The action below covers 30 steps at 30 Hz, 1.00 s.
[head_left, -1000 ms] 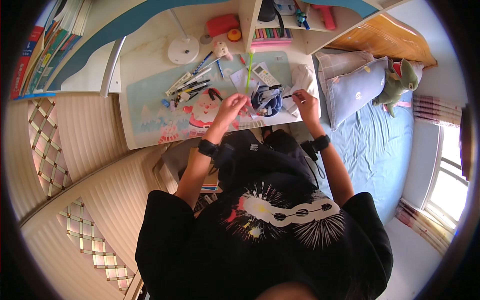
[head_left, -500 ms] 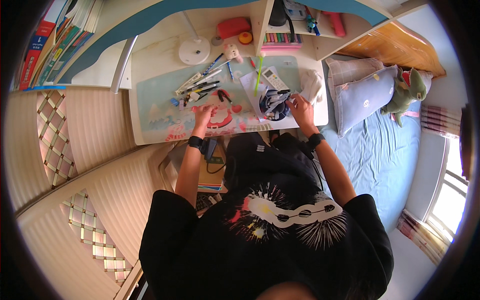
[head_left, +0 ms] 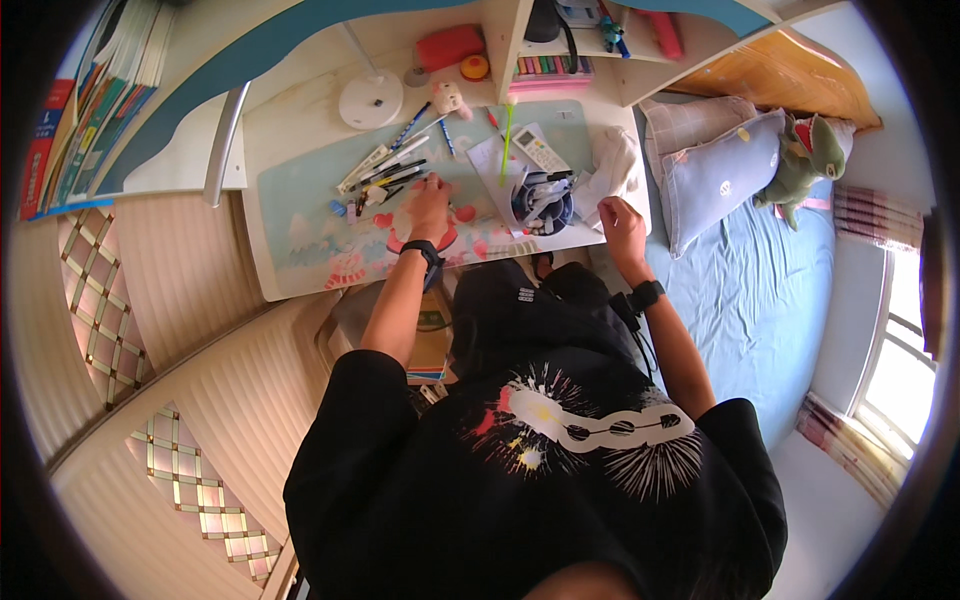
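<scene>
My left hand [head_left: 430, 212] is over the desk mat [head_left: 300, 215], fingers drawn together and pointing down beside a loose pile of pens [head_left: 390, 172]. Its fingertips cover the spot where small black pieces lay, so what they grip is hidden. At the desk's right front edge, my right hand [head_left: 624, 235] is held with curled fingers; anything inside is too small to make out. Left of it stands a dark round pen holder [head_left: 548, 222] with pens and other stationery in it. A crumpled white cloth [head_left: 612, 165] lies just beyond my right hand.
Behind the holder lie a white remote control [head_left: 540, 150] and a green stick [head_left: 507, 150]. A lamp base [head_left: 371, 100], a small plush toy [head_left: 452, 99] and a red pouch [head_left: 450, 46] are farther back. A blue bed [head_left: 740, 270] adjoins the desk's right side.
My left hand has moved right and away from me, over the black pieces by the pens. My right hand has left the pen holder and drawn back right toward the desk edge.
</scene>
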Available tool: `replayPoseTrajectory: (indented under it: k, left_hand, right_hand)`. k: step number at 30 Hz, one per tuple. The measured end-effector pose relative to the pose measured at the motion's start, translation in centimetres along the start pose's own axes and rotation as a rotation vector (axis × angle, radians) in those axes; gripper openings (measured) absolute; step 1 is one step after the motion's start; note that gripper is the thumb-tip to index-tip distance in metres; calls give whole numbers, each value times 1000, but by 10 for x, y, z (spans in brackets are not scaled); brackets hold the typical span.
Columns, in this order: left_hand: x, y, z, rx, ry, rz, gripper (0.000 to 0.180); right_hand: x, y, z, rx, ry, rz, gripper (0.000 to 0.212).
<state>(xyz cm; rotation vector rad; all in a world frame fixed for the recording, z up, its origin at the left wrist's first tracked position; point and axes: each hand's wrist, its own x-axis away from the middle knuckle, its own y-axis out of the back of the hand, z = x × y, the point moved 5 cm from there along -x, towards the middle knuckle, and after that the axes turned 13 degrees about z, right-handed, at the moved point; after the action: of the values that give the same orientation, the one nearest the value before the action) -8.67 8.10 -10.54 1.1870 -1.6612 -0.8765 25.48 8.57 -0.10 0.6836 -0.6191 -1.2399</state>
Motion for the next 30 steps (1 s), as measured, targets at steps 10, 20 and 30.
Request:
replayPoseTrajectory:
  k: [10,20,30]
  left_hand:
    - [50,91,-121,440,-371,-277,20]
    - [63,87,-146,688,-400,-39,16]
    - [77,66,-56,689,12,-96,20]
  right_hand:
    - [6,10,88,-348,143,301,19]
    - [7,-4,100,-458,87,493,10]
    - [-8,12,44,-252,-84,38,7]
